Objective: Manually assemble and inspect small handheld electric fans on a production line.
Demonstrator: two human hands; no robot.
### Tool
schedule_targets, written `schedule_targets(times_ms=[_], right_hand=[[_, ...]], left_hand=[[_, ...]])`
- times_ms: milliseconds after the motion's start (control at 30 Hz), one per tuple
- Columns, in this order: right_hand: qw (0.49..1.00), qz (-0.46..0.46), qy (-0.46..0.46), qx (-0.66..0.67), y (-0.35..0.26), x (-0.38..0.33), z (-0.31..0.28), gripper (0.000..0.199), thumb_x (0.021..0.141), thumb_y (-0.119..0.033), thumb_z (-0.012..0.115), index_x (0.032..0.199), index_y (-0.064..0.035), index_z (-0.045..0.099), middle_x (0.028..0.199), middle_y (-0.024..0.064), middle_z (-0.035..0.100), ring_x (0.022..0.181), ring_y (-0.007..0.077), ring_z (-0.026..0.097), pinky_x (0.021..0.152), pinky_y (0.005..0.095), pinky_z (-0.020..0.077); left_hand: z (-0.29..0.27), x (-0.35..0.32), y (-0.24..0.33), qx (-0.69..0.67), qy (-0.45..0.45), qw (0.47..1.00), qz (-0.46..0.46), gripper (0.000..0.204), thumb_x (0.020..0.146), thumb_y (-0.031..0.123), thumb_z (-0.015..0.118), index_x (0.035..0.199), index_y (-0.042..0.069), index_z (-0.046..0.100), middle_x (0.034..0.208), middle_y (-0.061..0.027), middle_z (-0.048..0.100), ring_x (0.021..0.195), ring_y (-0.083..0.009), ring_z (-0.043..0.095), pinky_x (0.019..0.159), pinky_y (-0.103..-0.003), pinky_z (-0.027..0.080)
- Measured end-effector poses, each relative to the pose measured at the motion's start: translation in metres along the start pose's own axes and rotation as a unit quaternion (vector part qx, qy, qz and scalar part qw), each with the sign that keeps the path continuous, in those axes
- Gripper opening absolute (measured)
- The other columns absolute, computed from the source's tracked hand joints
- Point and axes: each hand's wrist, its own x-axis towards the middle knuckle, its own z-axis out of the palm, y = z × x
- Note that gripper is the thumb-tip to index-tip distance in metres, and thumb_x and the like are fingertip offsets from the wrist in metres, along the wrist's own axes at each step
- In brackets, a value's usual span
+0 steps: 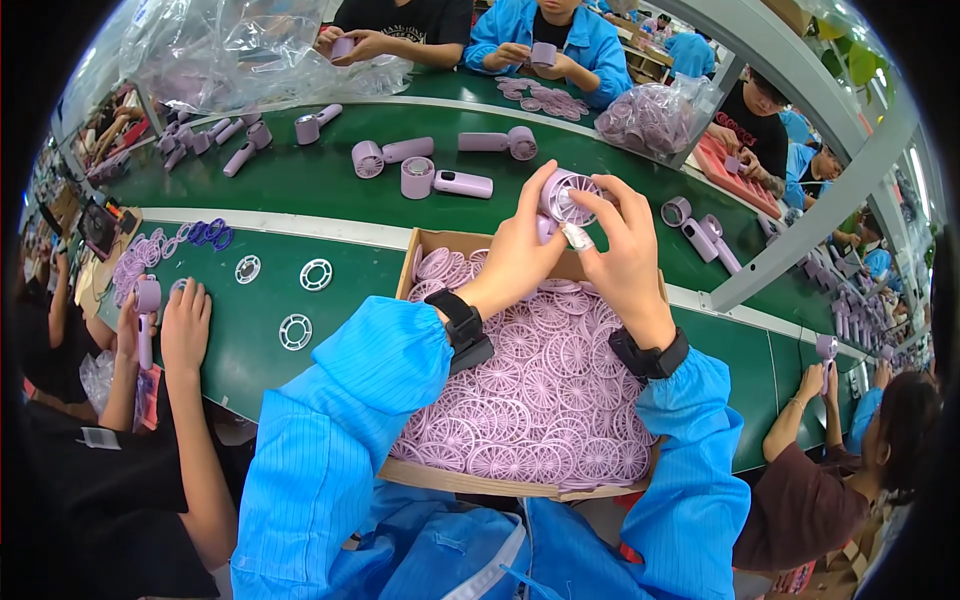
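Above the far edge of an open cardboard box (520,484), both hands are closed on a lilac handheld fan (568,192), its round head facing up. My left hand (522,245) grips the head and upper handle from the left. From the right, my right hand (625,240) holds the head's rim, with fingertips on the spoked front grille. A white wrap (577,236) covers the tip of my right thumb. Most of the fan's handle is hidden behind my fingers. Loose lilac round grilles (520,385) fill the box below my wrists.
Several lilac fans lie on the green conveyor (330,165) beyond the box. White rings (316,274) sit on the green table to the left. A grey metal post (790,235) slants up at the right. Co-workers handle fans on both sides and opposite.
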Motion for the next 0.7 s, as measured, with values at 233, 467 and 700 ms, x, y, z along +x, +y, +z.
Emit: schedule_targets(times_ms=[233, 467, 700], right_hand=[[1.000, -0.004, -0.001, -0.011, -0.0010, -0.0013, 0.0002, 0.044, 0.063, 0.002, 0.071, 0.106, -0.0080, 0.064, 0.117, 0.0119, 0.055, 0.100, 0.0294, 0.053, 0.086, 0.0380, 0.0453], [1.000, -0.007, 0.003, -0.009, 0.0007, -0.0035, 0.0025, 0.041, 0.063, 0.002, 0.071, 0.103, -0.0075, 0.065, 0.116, 0.0116, 0.055, 0.098, 0.0289, 0.053, 0.085, 0.0371, 0.0452], [1.000, 0.007, 0.004, -0.002, -0.0006, -0.0030, 0.0023, 0.039, 0.064, 0.001, 0.071, 0.102, -0.0078, 0.065, 0.114, 0.0113, 0.055, 0.099, 0.0284, 0.052, 0.084, 0.0364, 0.0451]], left_hand=[[0.0013, -0.0014, 0.0021, 0.022, -0.004, 1.000, -0.002, 0.073, 0.084, 0.009, 0.058, 0.144, 0.018, 0.018, 0.110, -0.0262, 0.059, 0.098, -0.0408, 0.061, 0.080, -0.042, 0.050], [0.0024, -0.0031, 0.0029, 0.043, -0.019, 0.998, -0.039, 0.078, 0.082, -0.001, 0.056, 0.146, 0.019, 0.014, 0.117, -0.0211, 0.057, 0.102, -0.0320, 0.062, 0.084, -0.037, 0.050], [0.0037, -0.0049, 0.0024, 0.020, -0.007, 1.000, -0.021, 0.074, 0.085, 0.009, 0.057, 0.145, 0.018, 0.015, 0.110, -0.0265, 0.059, 0.096, -0.0410, 0.062, 0.080, -0.044, 0.050]])
